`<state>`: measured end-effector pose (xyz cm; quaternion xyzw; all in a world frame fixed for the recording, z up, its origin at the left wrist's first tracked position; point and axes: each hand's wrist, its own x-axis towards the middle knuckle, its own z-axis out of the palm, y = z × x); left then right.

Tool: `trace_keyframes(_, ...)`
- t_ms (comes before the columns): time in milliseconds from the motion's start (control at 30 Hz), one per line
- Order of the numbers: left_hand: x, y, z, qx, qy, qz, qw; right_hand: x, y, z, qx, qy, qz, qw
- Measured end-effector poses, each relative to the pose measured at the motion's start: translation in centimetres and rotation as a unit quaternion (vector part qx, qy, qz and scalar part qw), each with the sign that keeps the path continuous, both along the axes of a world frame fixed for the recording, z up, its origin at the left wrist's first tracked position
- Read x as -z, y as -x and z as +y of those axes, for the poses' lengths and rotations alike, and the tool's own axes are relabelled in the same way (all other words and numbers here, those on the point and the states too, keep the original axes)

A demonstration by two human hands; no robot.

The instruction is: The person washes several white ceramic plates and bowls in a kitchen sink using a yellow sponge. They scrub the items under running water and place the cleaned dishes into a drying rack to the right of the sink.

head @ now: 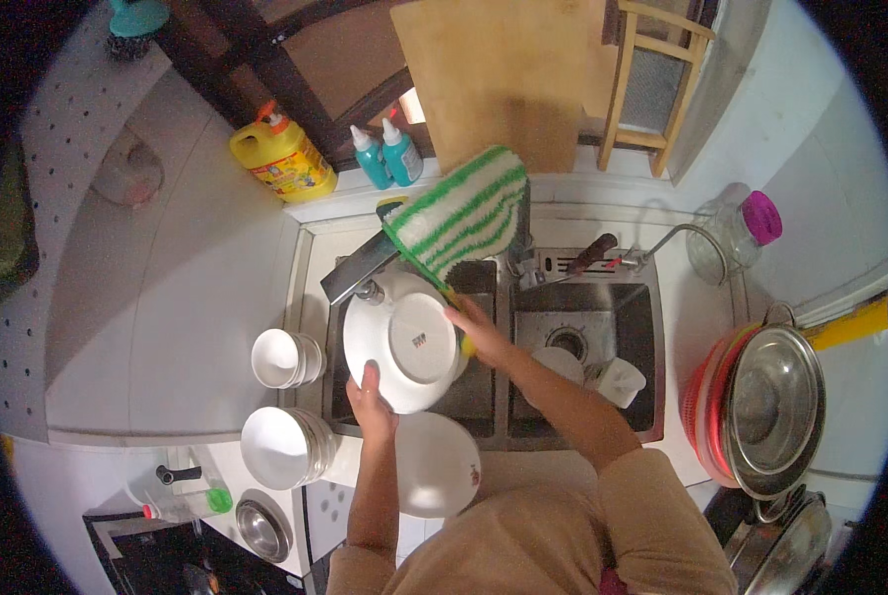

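Observation:
A white plate (369, 327) is tilted over the left sink basin (474, 394), its underside and foot ring facing me. My left hand (373, 405) grips its lower left rim, thumb on the underside. At the right rim is my right hand (485, 335), holding a yellow sponge (468, 346) that shows only in part against the plate. The fingers behind the plate are hidden. Just above the plate's upper left edge is the nozzle of a dark flat faucet (358, 268). A green-and-white striped cloth (462, 212) drapes over the faucet.
White bowls (276, 446) and smaller bowls (274, 358) are stacked on the left. A large white plate (436, 468) lies at the front edge. The right basin (630, 320) contains a white cup (619, 381). Colanders (775, 409) stand right; a yellow detergent jug (288, 163) stands behind.

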<state>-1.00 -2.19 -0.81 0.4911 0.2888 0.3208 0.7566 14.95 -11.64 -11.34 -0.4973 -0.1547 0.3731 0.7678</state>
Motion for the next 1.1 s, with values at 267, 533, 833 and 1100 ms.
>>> trace_keyframes(267, 1.8, -1.3, 3.5, 0.075, 0.109, -0.060, 0.989, -1.5, 1.0, -2.5, 0.065, -0.066, 0.322, 0.942)
trace_keyframes(533, 8.0, -3.1, 5.8, -0.027, -0.152, 0.145, 0.977, -3.0, 1.0, -2.5, 0.045, -0.071, 0.328, 0.941)
trace_keyframes(833, 4.3, -5.9, 2.6, -0.016, -0.569, 0.290, 0.770, -5.7, 1.3, -2.0, 0.062, -0.036, 0.210, 0.975)
trace_keyframes(1100, 5.1, -7.3, 2.0, -0.036, -0.528, 0.226, 0.818, -6.5, 1.4, -1.0, 0.025, 0.058, -0.043, 0.997)
